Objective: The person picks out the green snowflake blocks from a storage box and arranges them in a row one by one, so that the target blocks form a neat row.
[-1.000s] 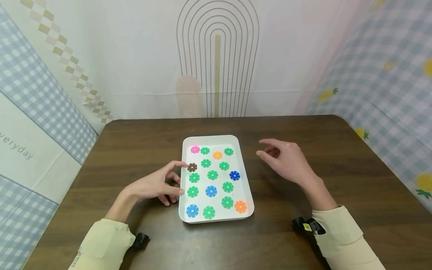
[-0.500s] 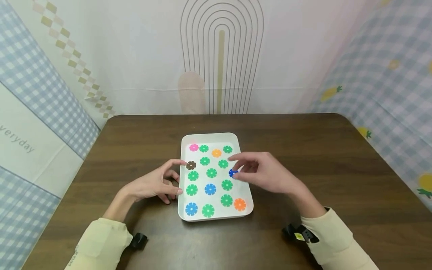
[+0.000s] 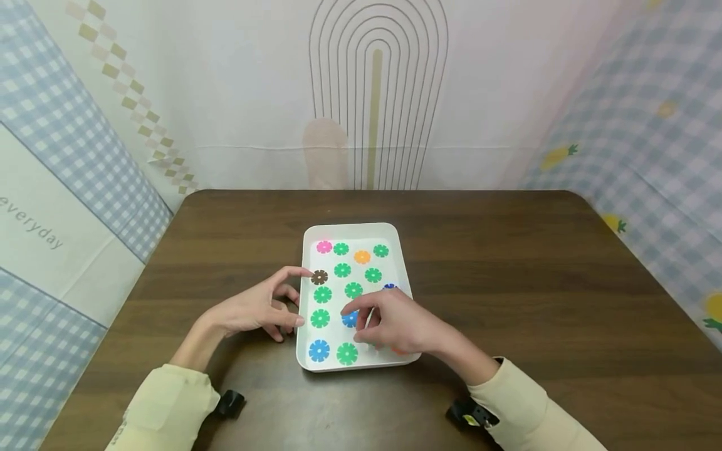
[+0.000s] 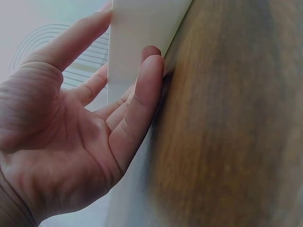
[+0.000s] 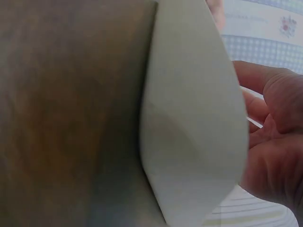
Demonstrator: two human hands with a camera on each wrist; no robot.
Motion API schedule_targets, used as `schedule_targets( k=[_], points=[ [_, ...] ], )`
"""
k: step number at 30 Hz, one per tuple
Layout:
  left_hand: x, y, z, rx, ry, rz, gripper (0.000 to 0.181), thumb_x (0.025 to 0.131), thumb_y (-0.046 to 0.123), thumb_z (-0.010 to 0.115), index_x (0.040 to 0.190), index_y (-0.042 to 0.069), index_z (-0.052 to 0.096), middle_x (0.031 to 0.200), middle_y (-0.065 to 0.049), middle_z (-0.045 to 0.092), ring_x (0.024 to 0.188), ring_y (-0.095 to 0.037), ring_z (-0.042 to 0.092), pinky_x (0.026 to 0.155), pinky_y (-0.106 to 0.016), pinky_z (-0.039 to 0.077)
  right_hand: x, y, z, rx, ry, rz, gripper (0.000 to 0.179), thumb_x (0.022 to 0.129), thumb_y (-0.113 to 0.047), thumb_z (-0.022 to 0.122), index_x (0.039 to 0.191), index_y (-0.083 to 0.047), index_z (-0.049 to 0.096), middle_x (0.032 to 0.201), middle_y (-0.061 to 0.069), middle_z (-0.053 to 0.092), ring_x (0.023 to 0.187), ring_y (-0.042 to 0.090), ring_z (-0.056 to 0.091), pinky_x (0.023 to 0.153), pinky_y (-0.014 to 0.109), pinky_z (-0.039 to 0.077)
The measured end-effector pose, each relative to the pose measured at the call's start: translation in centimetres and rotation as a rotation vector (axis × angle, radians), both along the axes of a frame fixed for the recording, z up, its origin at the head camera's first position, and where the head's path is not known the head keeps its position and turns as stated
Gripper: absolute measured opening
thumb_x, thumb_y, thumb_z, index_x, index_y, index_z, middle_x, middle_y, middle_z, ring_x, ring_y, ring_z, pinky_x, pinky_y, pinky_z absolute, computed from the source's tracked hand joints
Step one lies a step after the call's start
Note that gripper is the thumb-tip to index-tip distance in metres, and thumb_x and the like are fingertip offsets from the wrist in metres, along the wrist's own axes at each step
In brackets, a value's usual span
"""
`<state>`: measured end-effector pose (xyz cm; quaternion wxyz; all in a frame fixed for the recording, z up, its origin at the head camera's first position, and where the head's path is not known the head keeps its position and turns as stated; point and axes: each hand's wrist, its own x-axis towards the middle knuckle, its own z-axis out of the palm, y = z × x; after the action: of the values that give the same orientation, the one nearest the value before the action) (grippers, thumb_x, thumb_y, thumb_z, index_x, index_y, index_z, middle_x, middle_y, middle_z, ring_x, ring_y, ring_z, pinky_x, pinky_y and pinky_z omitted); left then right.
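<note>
Hovering over the white tray (image 3: pixel 361 232), the right hand (image 3: pixel 397 322) has thumb and index apart beside the middle light-blue disc (image 3: pixel 350 319) inside — best pinched across opposite edges, while the left hand (image 3: pixel 256 307), fingers apart against the tray's left side, braces lightly.

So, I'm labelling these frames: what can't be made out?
Head: most of the dark blue disc and nearer orange disc, behind the right hand.
Right wrist: ends of the fingers, behind the tray.
Left wrist: what lies inside the tray, behind its side; the table, blurred.
</note>
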<state>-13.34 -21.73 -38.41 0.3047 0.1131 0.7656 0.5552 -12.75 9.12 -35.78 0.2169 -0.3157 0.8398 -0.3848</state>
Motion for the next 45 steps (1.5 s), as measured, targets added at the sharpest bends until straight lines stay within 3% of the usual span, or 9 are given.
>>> schedule_targets(
  k=[4,9,18,28,37,45],
  points=[
    [-0.2,0.3,-0.1,-0.002,-0.004,-0.005,0.086,0.094,0.016,0.082,0.16,0.023,0.028,0.124,-0.021,0.052,0.082,-0.029,0.072,0.07,-0.045,0.064,0.5,-0.4,-0.5,0.028,-0.042,0.002,0.032,0.093,-0.008,0.08,0.125,-0.01,0.076,0.084,-0.005,0.066,0.063,0.011,0.061,0.058,0.025,0.053],
    [-0.4,0.5,0.1,0.001,-0.007,-0.002,0.085,0.094,0.015,0.081,0.16,0.022,0.028,0.123,-0.021,0.053,0.081,-0.028,0.072,0.069,-0.044,0.063,0.7,-0.7,-0.8,0.045,0.018,0.028,0.028,0.09,-0.007,0.081,0.118,-0.011,0.078,0.075,-0.007,0.062,0.065,0.008,0.055,0.059,0.021,0.045],
    [-0.2,0.4,0.3,0.006,-0.009,0.002,0.086,0.094,0.014,0.081,0.161,0.02,0.027,0.122,-0.021,0.053,0.081,-0.028,0.071,0.068,-0.043,0.063,0.7,-0.9,-1.4,0.098,0.023,0.087,0.023,0.086,-0.01,0.087,0.108,-0.012,0.079,0.068,-0.006,0.059,0.063,0.007,0.053,0.06,0.022,0.045],
    [-0.1,0.3,0.3,0.008,-0.007,0.006,0.086,0.094,0.016,0.081,0.161,0.02,0.027,0.122,-0.021,0.053,0.082,-0.027,0.071,0.068,-0.044,0.063,0.9,-1.3,-1.7,0.175,0.091,0.075,0.026,0.087,-0.014,0.087,0.112,-0.014,0.079,0.066,-0.007,0.057,0.062,0.009,0.051,0.062,0.024,0.041],
    [0.0,0.2,0.2,0.007,-0.006,0.006,0.086,0.094,0.015,0.081,0.161,0.02,0.026,0.123,-0.021,0.053,0.082,-0.027,0.071,0.068,-0.044,0.063,0.9,-1.4,-1.8,0.166,0.095,0.073,0.028,0.089,-0.016,0.085,0.116,-0.014,0.081,0.063,-0.006,0.055,0.058,0.01,0.048,0.057,0.023,0.037],
    [0.1,0.0,0.2,0.001,-0.009,0.01,0.086,0.094,0.015,0.081,0.161,0.021,0.027,0.123,-0.021,0.053,0.082,-0.028,0.071,0.068,-0.044,0.063,1.1,-2.0,-1.8,0.208,0.136,0.079,0.024,0.089,-0.015,0.084,0.112,-0.015,0.08,0.073,-0.007,0.056,0.071,0.01,0.051,0.068,0.025,0.042]
  ],
)
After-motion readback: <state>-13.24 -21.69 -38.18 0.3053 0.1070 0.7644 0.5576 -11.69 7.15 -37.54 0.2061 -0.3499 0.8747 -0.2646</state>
